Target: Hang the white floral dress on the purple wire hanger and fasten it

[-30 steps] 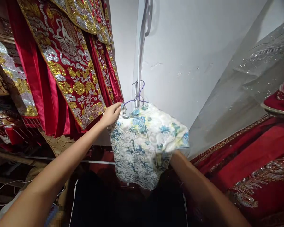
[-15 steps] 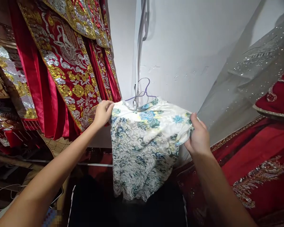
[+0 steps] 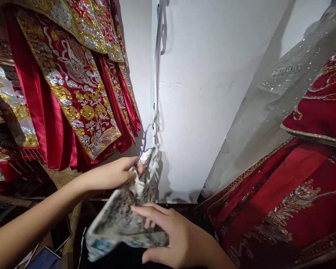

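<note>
Shirt (image 3: 123,220) now hangs sideways, no longer spread flat, left hand (image 3: 120,172) gripping it near the hanger (image 3: 144,143), right hand (image 3: 177,235) unclosed.

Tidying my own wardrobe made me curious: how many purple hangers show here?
1: the purple hanger at the floral garment, hook near the wall; others may be hidden.

The site is identified as a formal-wear shop or costume storeroom; which one cannot be determined. Gold-embroidered red outfits (image 3: 85,97) are hung at left; beaded red garments (image 3: 288,175) and sheer, glittering fabric (image 3: 240,142) are seen at right.
</note>
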Motion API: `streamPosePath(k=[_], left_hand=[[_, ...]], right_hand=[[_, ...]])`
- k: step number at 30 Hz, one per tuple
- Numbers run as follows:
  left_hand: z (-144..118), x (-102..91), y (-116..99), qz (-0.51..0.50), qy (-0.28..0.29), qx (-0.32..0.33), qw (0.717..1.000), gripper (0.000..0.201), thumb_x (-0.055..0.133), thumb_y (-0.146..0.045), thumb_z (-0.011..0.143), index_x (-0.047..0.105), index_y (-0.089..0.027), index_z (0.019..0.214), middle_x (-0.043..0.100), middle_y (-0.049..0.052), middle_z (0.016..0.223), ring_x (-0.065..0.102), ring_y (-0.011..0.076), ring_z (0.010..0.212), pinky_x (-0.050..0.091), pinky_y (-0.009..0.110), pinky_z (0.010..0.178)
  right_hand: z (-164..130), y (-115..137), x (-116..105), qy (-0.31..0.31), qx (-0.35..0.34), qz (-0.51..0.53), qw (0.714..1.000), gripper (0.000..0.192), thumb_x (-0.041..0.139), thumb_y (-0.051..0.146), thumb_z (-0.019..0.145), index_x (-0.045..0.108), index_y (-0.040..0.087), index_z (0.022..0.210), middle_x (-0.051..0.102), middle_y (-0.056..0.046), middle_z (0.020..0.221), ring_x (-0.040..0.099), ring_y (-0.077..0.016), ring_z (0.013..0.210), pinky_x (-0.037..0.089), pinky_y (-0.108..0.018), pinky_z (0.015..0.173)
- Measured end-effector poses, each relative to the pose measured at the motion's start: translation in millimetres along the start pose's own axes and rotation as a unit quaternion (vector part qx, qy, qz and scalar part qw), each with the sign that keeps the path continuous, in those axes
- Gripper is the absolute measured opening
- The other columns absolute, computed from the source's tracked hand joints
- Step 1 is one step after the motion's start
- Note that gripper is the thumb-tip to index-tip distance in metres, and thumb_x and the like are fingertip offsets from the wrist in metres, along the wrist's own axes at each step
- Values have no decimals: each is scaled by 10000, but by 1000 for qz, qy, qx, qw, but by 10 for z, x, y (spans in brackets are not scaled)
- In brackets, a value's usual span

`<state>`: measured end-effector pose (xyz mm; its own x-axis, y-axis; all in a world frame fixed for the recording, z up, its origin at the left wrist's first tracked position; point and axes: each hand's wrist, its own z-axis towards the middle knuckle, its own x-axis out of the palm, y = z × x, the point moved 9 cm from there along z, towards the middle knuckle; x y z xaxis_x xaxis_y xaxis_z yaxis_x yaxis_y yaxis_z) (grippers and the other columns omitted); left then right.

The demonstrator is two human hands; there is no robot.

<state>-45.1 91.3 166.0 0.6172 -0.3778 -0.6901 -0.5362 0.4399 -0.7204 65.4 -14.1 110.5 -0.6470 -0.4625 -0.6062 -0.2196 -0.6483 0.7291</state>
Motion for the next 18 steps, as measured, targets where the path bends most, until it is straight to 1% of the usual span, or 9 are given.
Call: streamPosePath(k=[2,4,7,8,10,12,14,16,18], left_hand=[[-95,-294,44,131,-63,25,989,236,482,-154,806,642,-186,975,678,60,990,620,216,934,485,352,879],[-111,-661,28,205,-148,49,966,227,500,-212,850,664,-180,1004,689,76,1018,622,230,961,474,362,903],[95,-1122,3,194,-212,70,955,290,526,-353,903,687,-180,1071,717,72,1025,633,222,943,486,334,869],[228,-1244,4,172,-216,74,958,319,534,-387,903,698,-176,1075,725,69,1021,635,216,928,491,321,850],[570,-1431,30,122,-206,74,968,350,570,-417,875,727,-158,1050,737,70,1005,637,203,890,499,297,801],[956,-1534,85,70,-175,55,980,352,637,-396,814,749,-145,1034,745,75,987,640,183,840,500,278,755],[1309,-1512,109,37,-122,46,991,354,686,-354,760,762,-150,1040,750,77,991,649,175,836,499,272,755],[1560,-1380,100,28,-61,47,997,357,697,-321,739,766,-169,1054,753,68,1006,659,173,855,497,272,777],[1683,-1185,99,49,-11,50,998,341,678,-297,744,771,-182,1052,754,55,999,663,172,859,491,270,791]], right_hand=[[-110,-240,-47,-29,57,86,994,548,701,411,864,570,282,1381,704,-52,1168,670,-197,963,524,-297,903],[-267,-555,-107,-116,106,161,974,402,598,405,943,614,260,1318,727,-69,1073,664,-204,947,520,-325,883],[-499,-996,-71,-238,155,232,930,387,500,460,984,633,219,1256,719,-101,967,652,-211,840,521,-339,777],[-537,-1101,-18,-251,167,246,921,387,499,476,980,646,209,1219,715,-103,934,642,-209,801,517,-339,747],[-547,-1234,97,-243,185,262,916,375,522,491,966,666,199,1152,710,-103,894,627,-209,771,507,-340,731],[-522,-1285,157,-231,188,269,916,367,537,495,958,673,199,1127,708,-99,879,621,-209,769,498,-340,736],[-513,-1314,169,-237,184,274,914,375,532,504,960,676,201,1128,702,-91,862,617,-205,761,490,-333,723],[-530,-1358,202,-239,185,281,911,390,531,517,956,680,198,1123,692,-84,837,612,-200,745,484,-326,706],[-581,-1427,254,-240,193,286,908,406,537,532,948,685,189,1107,685,-81,819,606,-196,732,480,-321,694]])
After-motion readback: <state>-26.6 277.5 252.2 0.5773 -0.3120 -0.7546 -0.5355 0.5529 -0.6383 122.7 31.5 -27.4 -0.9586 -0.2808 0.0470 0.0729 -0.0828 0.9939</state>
